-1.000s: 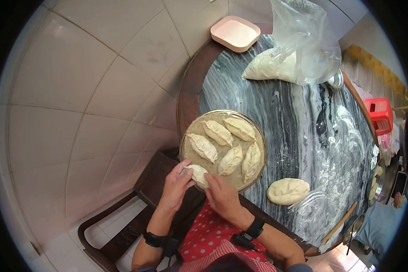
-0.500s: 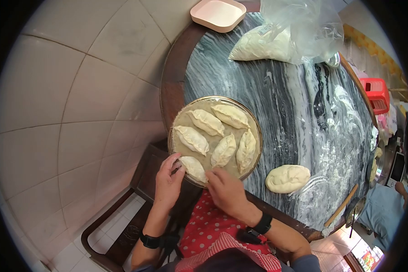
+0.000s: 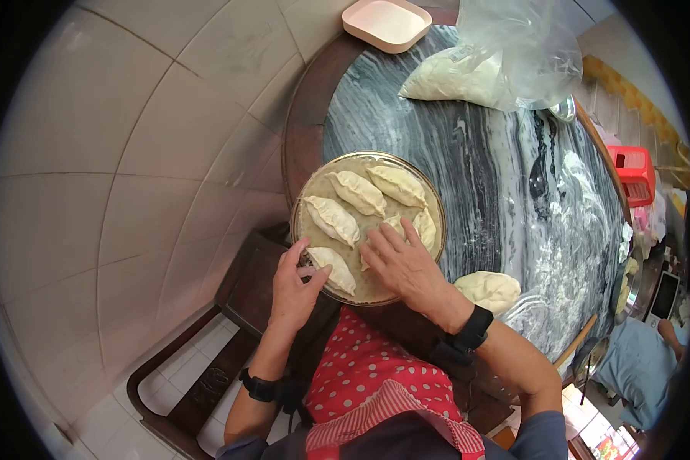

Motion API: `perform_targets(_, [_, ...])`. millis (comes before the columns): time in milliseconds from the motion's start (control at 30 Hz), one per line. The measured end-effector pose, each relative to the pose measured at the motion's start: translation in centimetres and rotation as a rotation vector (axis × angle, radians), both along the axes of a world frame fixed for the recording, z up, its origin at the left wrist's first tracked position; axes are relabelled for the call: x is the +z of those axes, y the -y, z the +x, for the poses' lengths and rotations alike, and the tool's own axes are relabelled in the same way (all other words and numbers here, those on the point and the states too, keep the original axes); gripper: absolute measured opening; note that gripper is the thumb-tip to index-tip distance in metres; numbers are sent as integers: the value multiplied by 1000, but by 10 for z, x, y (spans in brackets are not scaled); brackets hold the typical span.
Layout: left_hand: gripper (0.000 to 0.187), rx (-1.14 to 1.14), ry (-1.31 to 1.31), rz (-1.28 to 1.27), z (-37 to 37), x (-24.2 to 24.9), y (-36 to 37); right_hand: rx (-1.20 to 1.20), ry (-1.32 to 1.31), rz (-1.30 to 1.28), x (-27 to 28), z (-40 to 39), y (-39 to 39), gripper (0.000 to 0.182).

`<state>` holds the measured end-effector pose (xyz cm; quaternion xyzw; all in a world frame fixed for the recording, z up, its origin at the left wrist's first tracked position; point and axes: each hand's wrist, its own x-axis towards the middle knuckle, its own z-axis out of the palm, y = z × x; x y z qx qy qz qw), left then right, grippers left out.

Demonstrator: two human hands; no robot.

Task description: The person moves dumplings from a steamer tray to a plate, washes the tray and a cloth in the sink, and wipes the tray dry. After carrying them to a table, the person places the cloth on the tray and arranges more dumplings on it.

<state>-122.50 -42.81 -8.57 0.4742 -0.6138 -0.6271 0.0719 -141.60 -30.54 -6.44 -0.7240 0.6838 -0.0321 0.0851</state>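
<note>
Several pale crimped-edge dumplings (image 3: pixel 356 193) lie on a round floured tray (image 3: pixel 307 172) with a metallic rim. At the tray's lower left, my left hand (image 3: pixel 293 287) has its thumb and fingers apart around the end of the nearest dumpling (image 3: pixel 336 270), touching it. My right hand (image 3: pixel 406 264) reaches over the tray, its fingers curved over a dumpling (image 3: pixel 394 223) right of centre and mostly covering it. Beside those fingers lies another dumpling (image 3: pixel 425 227), partly hidden. An oval piece of dough (image 3: pixel 489 291) sits on the marble tabletop (image 3: pixel 475 207), partly behind my right wrist.
At the far side are a pink square tray (image 3: pixel 387 24) and a clear plastic bag (image 3: pixel 468 77) of white flour. A wooden rolling pin (image 3: pixel 576 339) lies near the right edge, past scattered flour (image 3: pixel 583 222). A red basket (image 3: pixel 634 175) and a person's blue garment (image 3: pixel 629 368) show at right.
My right hand has left the end of the nearest dumpling and moved up and right over another one. My left hand stays by the nearest dumpling. The view has shifted slightly.
</note>
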Motion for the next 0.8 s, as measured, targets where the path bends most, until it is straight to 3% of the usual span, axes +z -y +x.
perform_targets(267, [55, -16, 8, -77, -2, -2, 0, 19, 93, 29, -8, -6, 13, 37])
perform_targets(333, [54, -21, 11, -91, -2, -4, 1, -33, 311, 19, -14, -11, 10, 41])
perform_targets(433, [52, -38, 20, -91, -1, -4, 1, -39, 415, 7, -2, -19, 9, 38])
perform_targets(567, [49, -46, 26, -147, -3, 0, -1, 66, 331, -24, 1, -8, -1, 41])
perform_targets(633, [48, -67, 31, -200, -4, -1, -3, 162, 163, 15, 0, 5, -6, 45])
perform_targets(700, [45, -99, 47, -328, -5, -3, -4, 179, 135, 51, -3, 9, -10, 47])
perform_targets(800, [41, -110, 92, -317, -6, 0, -2, 148, 159, 30, 13, 13, -9, 47])
